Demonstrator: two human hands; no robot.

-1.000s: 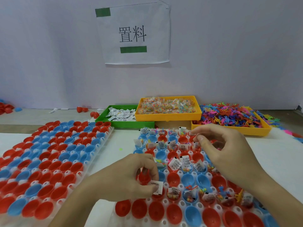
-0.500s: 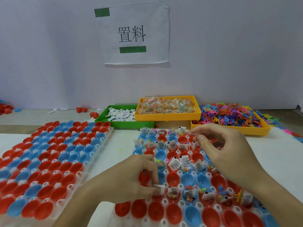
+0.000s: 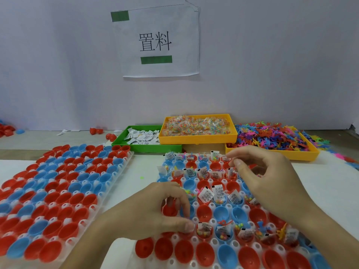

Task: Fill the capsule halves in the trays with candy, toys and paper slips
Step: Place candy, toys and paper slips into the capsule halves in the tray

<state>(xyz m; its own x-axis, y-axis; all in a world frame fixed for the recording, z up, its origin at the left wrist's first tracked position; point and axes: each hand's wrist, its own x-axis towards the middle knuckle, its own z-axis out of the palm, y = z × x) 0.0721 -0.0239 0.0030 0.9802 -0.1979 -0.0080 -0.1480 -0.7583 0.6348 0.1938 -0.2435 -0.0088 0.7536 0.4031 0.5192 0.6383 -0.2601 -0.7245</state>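
left hand over red capsule half

Hidden and cut-off parts

We lose the near tray at the bottom edge and under both hands; the left tray runs off lower left; slip print is too small to read; the left hand covers whatever its fingertips touch.

A white paper sign taped to the wall at twelve o'clock reads "置料" in black, between two green bars. Print on the paper slips is too small to read.
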